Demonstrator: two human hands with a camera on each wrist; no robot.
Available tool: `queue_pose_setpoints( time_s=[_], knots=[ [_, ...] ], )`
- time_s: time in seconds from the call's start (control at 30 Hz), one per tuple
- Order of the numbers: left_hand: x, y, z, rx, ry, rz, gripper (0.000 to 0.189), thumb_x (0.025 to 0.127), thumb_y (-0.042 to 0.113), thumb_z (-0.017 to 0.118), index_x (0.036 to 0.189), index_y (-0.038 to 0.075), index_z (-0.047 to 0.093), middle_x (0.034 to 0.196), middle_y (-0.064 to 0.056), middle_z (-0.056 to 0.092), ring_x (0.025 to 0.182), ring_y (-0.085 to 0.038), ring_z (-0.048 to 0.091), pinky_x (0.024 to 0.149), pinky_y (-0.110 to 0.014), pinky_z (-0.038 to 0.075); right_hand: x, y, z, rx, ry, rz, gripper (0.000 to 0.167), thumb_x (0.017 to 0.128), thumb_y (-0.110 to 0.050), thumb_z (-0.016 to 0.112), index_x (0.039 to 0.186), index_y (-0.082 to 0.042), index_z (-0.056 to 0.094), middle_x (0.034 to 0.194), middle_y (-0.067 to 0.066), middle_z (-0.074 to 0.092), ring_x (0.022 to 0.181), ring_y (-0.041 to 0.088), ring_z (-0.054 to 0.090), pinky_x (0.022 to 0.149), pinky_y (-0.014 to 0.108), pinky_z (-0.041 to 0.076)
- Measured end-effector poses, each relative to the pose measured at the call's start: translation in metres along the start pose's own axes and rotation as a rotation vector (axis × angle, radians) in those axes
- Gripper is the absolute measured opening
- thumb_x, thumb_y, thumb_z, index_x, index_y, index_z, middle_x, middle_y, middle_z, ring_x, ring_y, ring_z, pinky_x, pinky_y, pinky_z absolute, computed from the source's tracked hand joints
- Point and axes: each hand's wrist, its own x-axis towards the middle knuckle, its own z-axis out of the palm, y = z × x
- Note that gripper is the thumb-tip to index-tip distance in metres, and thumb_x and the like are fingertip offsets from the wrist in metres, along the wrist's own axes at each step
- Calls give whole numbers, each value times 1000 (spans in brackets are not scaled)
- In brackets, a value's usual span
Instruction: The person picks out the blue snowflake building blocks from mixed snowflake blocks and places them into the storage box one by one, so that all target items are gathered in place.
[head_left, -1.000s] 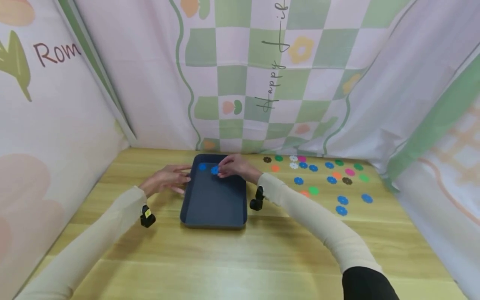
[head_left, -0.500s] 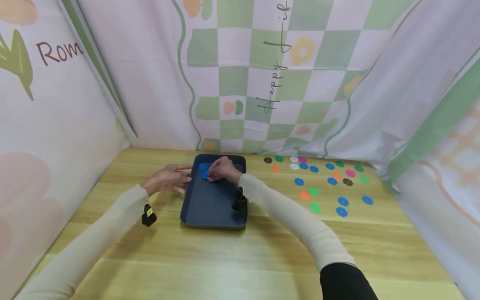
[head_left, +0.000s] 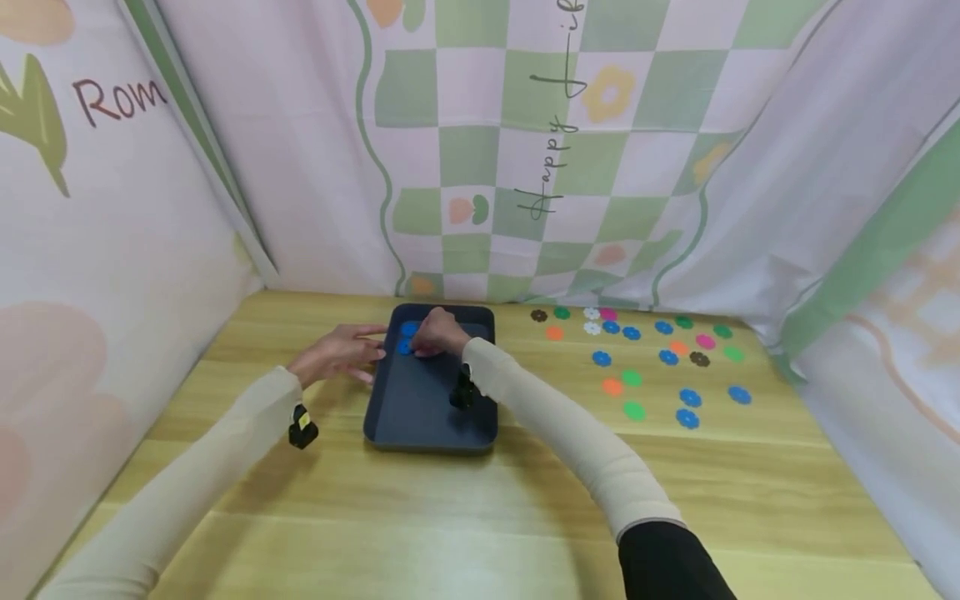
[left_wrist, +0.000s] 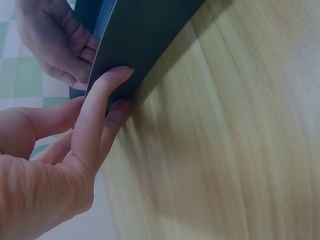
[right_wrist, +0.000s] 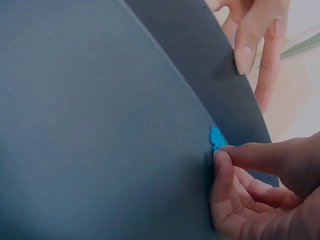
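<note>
While your left hand (head_left: 339, 353) grips the tray (head_left: 427, 417) by its edge, your right hand (head_left: 442, 333) pinches a blue flower piece (right_wrist: 216, 136) inside, far left — placement appears underway; the next move likely calls for release.

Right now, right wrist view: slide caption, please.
Right hand pinches a blue flower-shaped piece inside the dark tray; left hand touches its rim.

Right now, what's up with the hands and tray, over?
Right hand pinches blue flower piece inside tray. Left hand touches tray's side. Nothing visibly in the way.
</note>
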Motion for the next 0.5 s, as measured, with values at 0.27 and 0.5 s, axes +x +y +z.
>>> queue_pose_setpoints(
  time_s=[0.27,0.5],
  knots=[
    [-2,-3,-2,-12,5,10,66,107,0,53,166,3,25,164,-35,29,143,-48,47,75,-33,68,0,1,-5,40,-96,-46,5,88,4,76,85,6,79,67,7,72,58,11,68,58,22,61],
    [1,-3,-1,-5,14,17,65,106,0,54,165,3,26,163,-35,31,144,-47,46,70,-30,67,-1,5,-12,69,-149,-88,12,93,2,72,97,12,77,80,13,77,62,11,68,64,27,65]
  ],
)
